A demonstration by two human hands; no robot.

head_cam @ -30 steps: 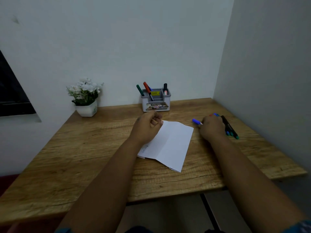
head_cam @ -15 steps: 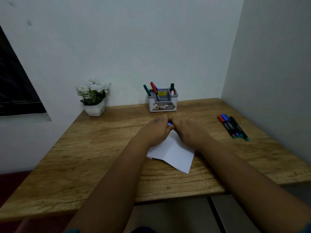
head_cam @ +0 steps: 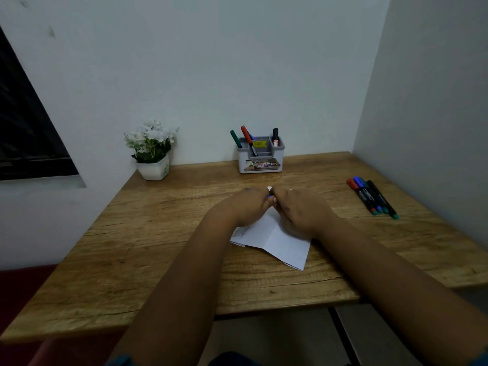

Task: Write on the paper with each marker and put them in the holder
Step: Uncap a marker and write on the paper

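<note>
1. The left hand [head_cam: 248,207] and the right hand [head_cam: 301,210] meet knuckle to knuckle over the far corner of the paper [head_cam: 277,241], which lies on the desk [head_cam: 158,247]. Both have their fingers curled around a blue marker [head_cam: 269,196], of which only a sliver shows between them. I judge they are pulling its cap off.

2. To do this well, I would say one hand should hold the barrel firm while the other draws the cap straight along it, low over the sheet, so the tip does not jerk free and smear the fingers or the paper.

3. Keep the cap in the hand rather than dropping it, since it is wanted again before the marker goes to the holder [head_cam: 260,159].

4. The sheet is folded and loose; a palm on it while writing should stop it sliding.

5. Counted: one sheet, with a little writing near its left edge.

6. One holder at the back of the desk, with four markers showing in it: green, red, a hint of blue behind the red, and black.

7. Four loose markers [head_cam: 372,196] lie side by side at the right, well apart from the hands.

8. One pot of white flowers [head_cam: 153,151] stands at the back left.
</note>
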